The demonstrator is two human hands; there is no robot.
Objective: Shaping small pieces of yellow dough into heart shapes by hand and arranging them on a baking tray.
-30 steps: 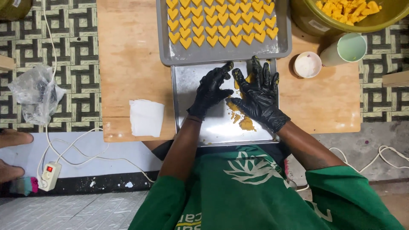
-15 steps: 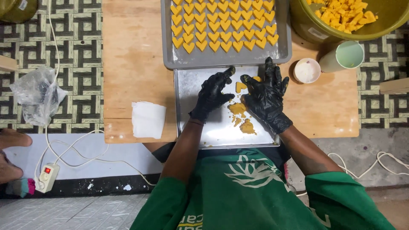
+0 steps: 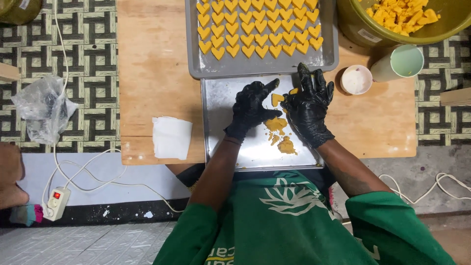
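Observation:
Both my hands wear black gloves and rest on a small steel tray point(image 3: 221, 142) at the near edge of a wooden board. My left hand point(image 3: 250, 108) lies with fingers spread next to an orange dough piece point(image 3: 277, 98). My right hand point(image 3: 309, 105) presses flat beside that piece, fingers apart. Orange dough scraps point(image 3: 282, 135) lie on the tray just below both hands. Past the hands, a larger grey tray point(image 3: 196, 64) carries rows of orange heart-shaped pieces point(image 3: 255, 29).
A green bowl point(image 3: 358, 29) of orange chunks stands at the far right, with a pale green cup point(image 3: 400, 63) and a small white dish point(image 3: 356, 79) beside it. A folded white cloth point(image 3: 170, 137), a clear plastic bag point(image 3: 41, 110) and a power strip point(image 3: 55, 203) lie to the left.
Both hands have stayed on the small tray, shifting slightly; the fingers of the right hand have spread flatter over the dough near the tray's far edge.

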